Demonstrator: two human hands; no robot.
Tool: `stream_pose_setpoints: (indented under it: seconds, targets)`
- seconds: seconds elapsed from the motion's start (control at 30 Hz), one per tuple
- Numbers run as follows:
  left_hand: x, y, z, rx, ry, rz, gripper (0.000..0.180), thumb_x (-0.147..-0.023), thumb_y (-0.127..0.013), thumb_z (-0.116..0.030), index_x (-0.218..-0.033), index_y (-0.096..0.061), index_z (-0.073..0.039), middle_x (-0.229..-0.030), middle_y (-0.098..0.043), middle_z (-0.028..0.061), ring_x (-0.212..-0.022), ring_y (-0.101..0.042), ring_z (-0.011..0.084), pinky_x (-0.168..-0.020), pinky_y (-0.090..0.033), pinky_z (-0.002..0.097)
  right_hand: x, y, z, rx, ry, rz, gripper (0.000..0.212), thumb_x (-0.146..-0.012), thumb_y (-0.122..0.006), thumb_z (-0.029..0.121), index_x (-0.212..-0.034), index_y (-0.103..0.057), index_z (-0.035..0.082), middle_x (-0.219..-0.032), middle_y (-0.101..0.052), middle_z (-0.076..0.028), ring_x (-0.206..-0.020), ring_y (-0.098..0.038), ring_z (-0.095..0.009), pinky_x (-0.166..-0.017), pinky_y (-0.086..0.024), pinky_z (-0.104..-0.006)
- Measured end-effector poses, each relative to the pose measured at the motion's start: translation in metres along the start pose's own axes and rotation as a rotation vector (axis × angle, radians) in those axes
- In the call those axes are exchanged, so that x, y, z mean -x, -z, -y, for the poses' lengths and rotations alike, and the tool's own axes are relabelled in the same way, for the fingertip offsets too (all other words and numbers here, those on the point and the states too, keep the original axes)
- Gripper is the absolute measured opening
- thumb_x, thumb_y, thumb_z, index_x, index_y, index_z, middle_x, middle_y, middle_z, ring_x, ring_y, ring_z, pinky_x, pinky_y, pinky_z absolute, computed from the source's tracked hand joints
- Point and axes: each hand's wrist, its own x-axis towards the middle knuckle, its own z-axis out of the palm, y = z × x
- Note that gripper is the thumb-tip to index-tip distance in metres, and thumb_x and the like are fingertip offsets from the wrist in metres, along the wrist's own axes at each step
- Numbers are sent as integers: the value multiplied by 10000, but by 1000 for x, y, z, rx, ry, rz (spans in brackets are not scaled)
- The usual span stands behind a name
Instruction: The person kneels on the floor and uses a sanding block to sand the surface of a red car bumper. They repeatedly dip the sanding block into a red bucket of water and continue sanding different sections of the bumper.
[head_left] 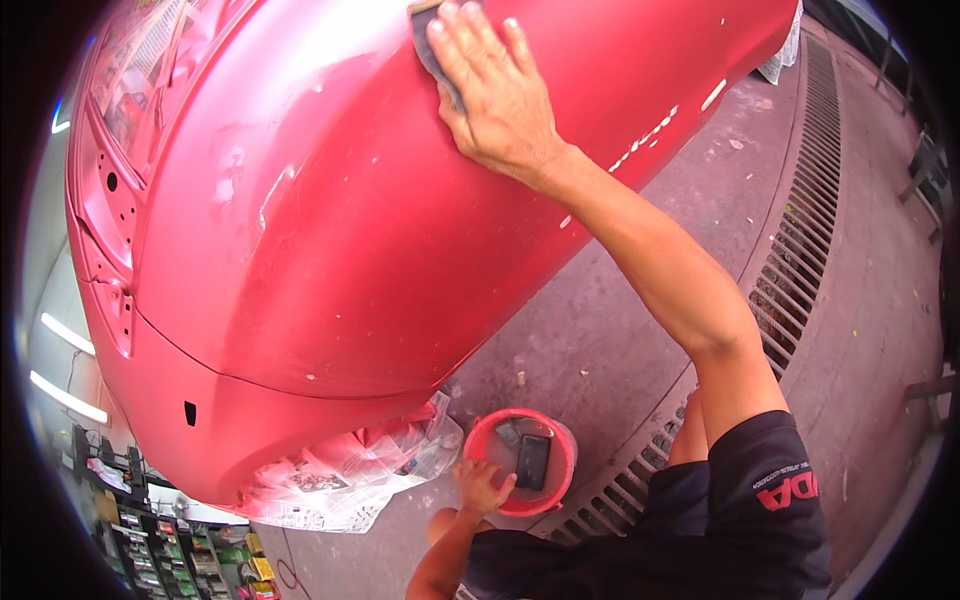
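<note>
My right hand (498,105) lies flat over a dark grey sanding pad (428,55), pressing it against the glossy red car bonnet (400,230). The thumb runs along the pad's near edge, and its far end is cut off by the top of the picture. Low in front of me, my left hand (482,488) is at the near left rim of a red bucket (570,455), its fingers apart and holding nothing. Cloudy liquid and a black block (533,462) are in the bucket, with a smaller grey piece (508,432) beside the block.
Crumpled, paint-dusted newspaper (340,495) covers the wheel area under the red fender (190,400). Pale chips mark the panel's lower edge. A metal drain grate (800,240) curves across the grey floor (640,330). Shelves with supplies (150,540) stand at the lower left.
</note>
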Motion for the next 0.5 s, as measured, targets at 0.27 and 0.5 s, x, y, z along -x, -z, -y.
stream_pose_setpoints:
  seconds: [0.27, 0.5]
  targets:
    - [-2, 4, -5, 15, 28, 45, 354, -819, -824, -473, -896, -800, -128, -906, -736, 51, -1044, -594, 285, -984, -388, 486, -4, 1, 7, -41, 62, 3, 798, -884, -762, 248, -1571, -452, -16, -1635, -470, -221, -1539, -423, -397, -1267, -291, -610]
    - [-2, 3, -2, 23, 24, 24, 367, -826, -818, -483, -888, -800, -121, -916, -739, 63, -1033, -591, 293, -981, -387, 483, -3, 4, 2, 57, 62, 23, 658, -997, -661, 343, -1569, -503, 58, -1653, -474, -156, -1539, -439, -344, -1264, -272, -635]
